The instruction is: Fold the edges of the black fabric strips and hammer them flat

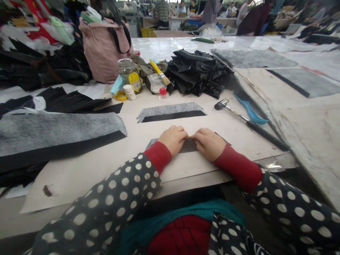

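Observation:
My left hand (173, 139) and my right hand (209, 142) meet over a dark grey strip of material (189, 146) lying on the pale board. Both hands are closed, fingertips touching each other at the strip's upper edge and pinching it. Much of the strip is hidden under my hands; a speckled grey end shows left of my left hand and a dark corner beyond my right. Just above lies a similar grey strip with a black border (172, 111). A hammer (247, 122) with a black handle lies right of my right hand.
Larger grey pieces with black edges (61, 132) lie left. Behind are a glass jar (130, 76), a yellow-handled brush (159, 71), a pile of black pieces (199, 72) and a pink bag (102, 49). A blue curved tool (251, 109) lies beyond the hammer. People stand far back.

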Motion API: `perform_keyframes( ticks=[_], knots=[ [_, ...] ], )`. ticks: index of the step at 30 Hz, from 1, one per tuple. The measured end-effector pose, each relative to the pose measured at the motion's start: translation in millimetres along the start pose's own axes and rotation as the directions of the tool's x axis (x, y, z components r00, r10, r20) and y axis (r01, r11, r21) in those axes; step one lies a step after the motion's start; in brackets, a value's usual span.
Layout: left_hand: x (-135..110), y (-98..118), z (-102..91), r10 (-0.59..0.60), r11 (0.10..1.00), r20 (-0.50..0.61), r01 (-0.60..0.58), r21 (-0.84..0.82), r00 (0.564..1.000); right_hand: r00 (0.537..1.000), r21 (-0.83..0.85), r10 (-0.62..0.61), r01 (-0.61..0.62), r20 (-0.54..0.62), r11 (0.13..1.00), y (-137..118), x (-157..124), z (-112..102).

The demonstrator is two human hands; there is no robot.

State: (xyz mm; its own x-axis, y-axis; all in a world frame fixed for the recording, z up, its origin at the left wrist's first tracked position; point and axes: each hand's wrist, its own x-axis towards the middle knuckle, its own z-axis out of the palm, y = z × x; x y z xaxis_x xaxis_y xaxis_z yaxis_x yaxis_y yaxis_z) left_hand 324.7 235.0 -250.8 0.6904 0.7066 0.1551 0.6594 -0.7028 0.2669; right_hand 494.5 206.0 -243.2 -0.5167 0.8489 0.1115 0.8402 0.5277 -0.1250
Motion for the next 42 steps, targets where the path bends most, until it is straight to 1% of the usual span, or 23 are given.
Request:
perform_keyframes(
  ticks=[2,4,5,7,10,12,15,18,21,23,25,28,30,33,36,39,42],
  knots=[
    [-1.9,2.6,-1.9,0.036,0.995,0.019,-0.038,0.095,0.999,1.0,-0.105,-0.008,0.011,0.025,0.994,-6.8,0.7,-1.5],
    [-3.7,2.4,-3.4,0.062,0.988,0.031,-0.066,0.137,0.998,1.0,-0.176,0.002,0.002,0.024,0.984,-13.6,1.8,-2.6],
    [-4.7,0.7,-4.0,0.064,0.99,0.032,-0.068,0.122,0.997,1.0,-0.192,0.013,-0.009,0.019,0.981,-16.2,2.3,-2.8],
    [-6.8,-6.3,-5.4,0.045,0.998,0.031,-0.046,0.031,0.998,0.999,-0.199,0.042,-0.04,0.01,0.979,-18.7,2.9,-2.5],
    [-11.0,-20.7,-7.8,0.009,0.99,0.013,-0.007,-0.139,1.0,0.997,-0.181,0.075,-0.078,-0.021,0.98,-17.2,2.4,-0.4],
    [-14.2,-27.8,-8.7,-0.011,0.979,-0.016,0.008,-0.204,1.0,0.995,-0.15,0.083,-0.09,-0.05,0.985,-15.5,1.9,1.4],
    [-17.6,-30.7,-8.4,-0.038,0.973,-0.048,0.026,-0.231,0.998,0.995,-0.064,0.08,-0.083,-0.051,0.994,-15.5,4.1,3.7],
    [-18.3,-29.0,-6.9,-0.052,0.972,-0.061,0.037,-0.231,0.997,0.998,0.043,0.067,-0.066,-0.02,0.997,-17.9,9.8,5.4],
    [-18.4,-28.0,-6.3,-0.045,0.976,-0.069,0.029,-0.215,0.997,0.999,0.099,0.053,-0.053,-0.001,0.994,-19.7,14.9,6.2],
    [-19.6,-26.9,-6.6,-0.027,0.984,-0.06,0.016,-0.177,0.998,0.999,0.09,0.032,-0.032,0.006,0.995,-21.2,16.3,5.9],
    [-21.9,-24.3,-7.1,-0.003,0.994,-0.04,-0.001,-0.106,0.999,0.999,0.027,0.005,-0.006,0.036,1.0,-24.6,16.5,4.7],
    [-26.4,-20.0,-7.8,0.029,0.999,-0.022,-0.029,0.018,0.999,0.997,-0.114,-0.022,0.03,0.077,0.993,-33.0,16.6,2.2],
    [-28.9,-20.8,-8.1,0.037,0.999,-0.021,-0.036,0.032,0.999,0.997,-0.171,-0.02,0.033,0.077,0.985,-38.5,17.3,0.7],
    [-32.0,-31.4,-9.5,0.027,0.996,-0.025,-0.029,-0.084,0.999,0.997,-0.188,0.027,-0.013,0.069,0.982,-41.9,18.0,-0.2],
    [-36.1,-46.6,-12.3,-0.003,0.979,-0.037,-0.005,-0.205,0.999,0.997,-0.161,0.057,-0.049,0.049,0.986,-40.0,17.2,1.0],
    [-40.7,-54.3,-14.3,-0.044,0.966,-0.052,0.029,-0.257,0.998,0.998,-0.097,0.055,-0.053,0.019,0.994,-37.4,17.4,3.9],
    [-43.1,-52.8,-14.2,-0.059,0.962,-0.075,0.036,-0.269,0.995,1.0,0.016,0.029,-0.029,0.011,0.999,-36.8,21.8,7.6]
  ],
)
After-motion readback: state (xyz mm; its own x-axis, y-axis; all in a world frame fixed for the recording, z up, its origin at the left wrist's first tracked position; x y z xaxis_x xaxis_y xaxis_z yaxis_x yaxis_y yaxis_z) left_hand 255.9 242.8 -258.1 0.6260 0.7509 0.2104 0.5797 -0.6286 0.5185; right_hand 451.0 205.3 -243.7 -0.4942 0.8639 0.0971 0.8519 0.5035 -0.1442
